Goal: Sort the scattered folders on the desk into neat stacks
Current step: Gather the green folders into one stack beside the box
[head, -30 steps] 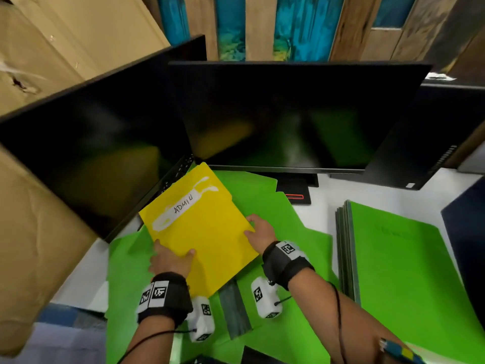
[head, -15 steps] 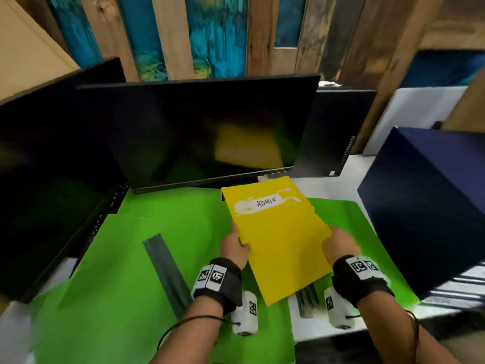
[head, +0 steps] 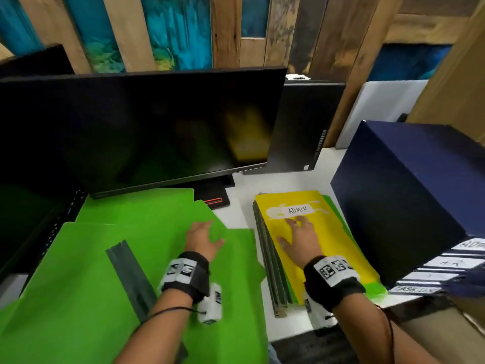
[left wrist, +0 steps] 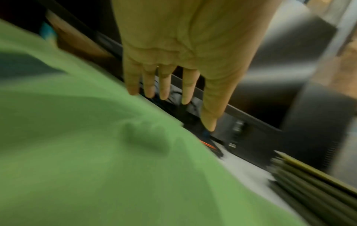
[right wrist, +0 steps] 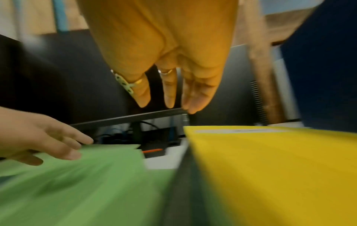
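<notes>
The yellow folder lies on the stack at right, under the flat, spread right hand. The left hand, fingers relaxed and holding nothing, hovers over loose green folders not yet stacked.
</notes>
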`<state>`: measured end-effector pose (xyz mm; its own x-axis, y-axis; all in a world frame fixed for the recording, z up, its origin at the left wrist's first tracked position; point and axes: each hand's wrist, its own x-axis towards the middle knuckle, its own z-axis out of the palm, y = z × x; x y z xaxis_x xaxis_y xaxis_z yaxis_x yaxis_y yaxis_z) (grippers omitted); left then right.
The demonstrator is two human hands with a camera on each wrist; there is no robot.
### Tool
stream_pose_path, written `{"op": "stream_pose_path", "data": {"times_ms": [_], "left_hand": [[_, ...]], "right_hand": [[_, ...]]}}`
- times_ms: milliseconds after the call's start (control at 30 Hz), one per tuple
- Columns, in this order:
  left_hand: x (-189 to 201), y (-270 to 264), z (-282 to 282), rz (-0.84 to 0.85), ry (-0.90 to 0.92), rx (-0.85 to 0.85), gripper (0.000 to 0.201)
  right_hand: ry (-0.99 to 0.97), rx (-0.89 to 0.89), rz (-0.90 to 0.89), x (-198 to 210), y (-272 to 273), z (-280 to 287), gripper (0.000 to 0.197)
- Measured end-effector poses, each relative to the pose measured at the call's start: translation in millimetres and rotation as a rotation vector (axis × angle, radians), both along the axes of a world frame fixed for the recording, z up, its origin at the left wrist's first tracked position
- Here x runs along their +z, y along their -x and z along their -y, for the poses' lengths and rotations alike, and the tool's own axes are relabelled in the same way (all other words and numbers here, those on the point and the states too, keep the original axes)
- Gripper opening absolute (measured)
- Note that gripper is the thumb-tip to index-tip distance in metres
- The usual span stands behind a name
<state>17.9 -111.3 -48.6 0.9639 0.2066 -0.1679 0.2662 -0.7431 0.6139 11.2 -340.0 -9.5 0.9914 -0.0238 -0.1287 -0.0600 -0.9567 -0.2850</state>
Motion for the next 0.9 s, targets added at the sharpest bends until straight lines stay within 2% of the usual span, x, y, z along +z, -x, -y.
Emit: {"op": "stream_pose_path", "data": {"times_ms": [67, 133, 167, 233, 300, 367, 467, 533, 667, 767, 833, 900], "left_hand": [[3, 9, -53, -0.092, -0.143, 0.192, 0.075], [1, 25, -104, -0.211, -0.240, 0.350, 0.086], [-2, 33, -126, -0.256, -0.267, 0.383, 0.092], [-10, 46, -161, -0.333, -0.315, 0.367, 0.100], [-15, 58, -180, -0.378, -0.350, 0.319, 0.100], [-17, 65, -189, -0.353, -0.391, 0.299, 0.091], [-17, 67, -189, -0.353, -0.438, 0.296, 0.073], [-22, 68, -188, -0.343, -0.395, 0.326, 0.061], [-35, 77, -183, -0.189, -0.245, 0.375, 0.037], [-26, 87, -176, -0.221, -0.132, 0.374, 0.038], [-11, 90, -168, -0.111, -0.021, 0.400, 0.035], [12, 91, -153, 0.081, 0.196, 0.448, 0.033]], "right_hand": [[-0.161, 0.225, 0.033, 1, -2, -43, 0.046], [-0.212, 0.372, -0.089, -5, -3, -84, 0.043], [-0.214, 0.377, -0.183, -13, -6, -101, 0.046], [-0.174, 0.259, -0.340, -29, -17, -125, 0.058], [-0.114, 0.105, -0.395, -46, -25, -136, 0.072], [-0.105, 0.055, -0.397, -59, -26, -144, 0.085], [-0.105, 0.050, -0.377, -70, -19, -146, 0.092], [-0.100, 0.055, -0.365, -73, -15, -146, 0.092], [-0.097, 0.073, -0.342, -77, -9, -144, 0.092], [-0.130, 0.095, -0.347, -80, -5, -139, 0.090], [-0.140, 0.119, -0.371, -80, -4, -137, 0.086], [-0.115, 0.157, -0.406, -79, -3, -136, 0.079]]}}
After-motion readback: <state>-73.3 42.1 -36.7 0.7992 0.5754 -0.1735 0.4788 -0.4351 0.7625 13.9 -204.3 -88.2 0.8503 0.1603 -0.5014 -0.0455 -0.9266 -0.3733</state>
